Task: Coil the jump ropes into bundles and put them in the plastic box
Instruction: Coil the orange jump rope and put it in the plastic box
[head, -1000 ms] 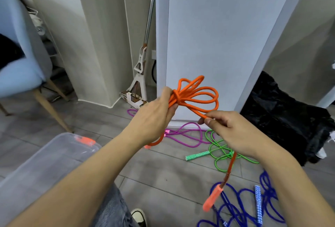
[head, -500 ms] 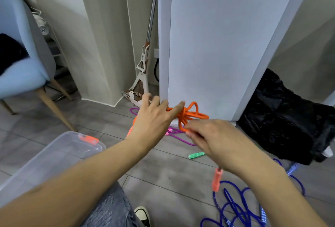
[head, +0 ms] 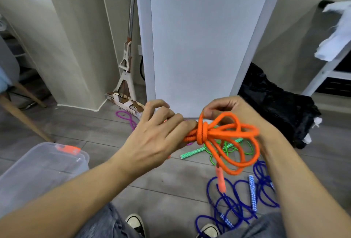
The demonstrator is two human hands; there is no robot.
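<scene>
An orange jump rope [head: 226, 139] is coiled into a bundle with turns wrapped round its middle, held in the air. My left hand [head: 157, 135] grips the bundle's left end. My right hand [head: 233, 110] pinches the rope just above the wrap. One orange handle [head: 220, 178] dangles below. A clear plastic box [head: 38, 173] with an orange latch stands on the floor at the lower left. Loose on the floor lie a green rope [head: 229, 148], a blue rope [head: 237, 199] and a purple rope [head: 127, 118].
A tall white panel [head: 199, 38] stands straight ahead, with a mop [head: 127, 62] leaning to its left. A black bag [head: 279, 108] lies at the right, and a chair leg [head: 22, 118] at the left. My shoes [head: 135, 222] are at the bottom edge.
The orange bundle has swung to the right and its loops now hang toward my right wrist. My right hand moved from under the bundle to above the wrap. The view tilted down and right.
</scene>
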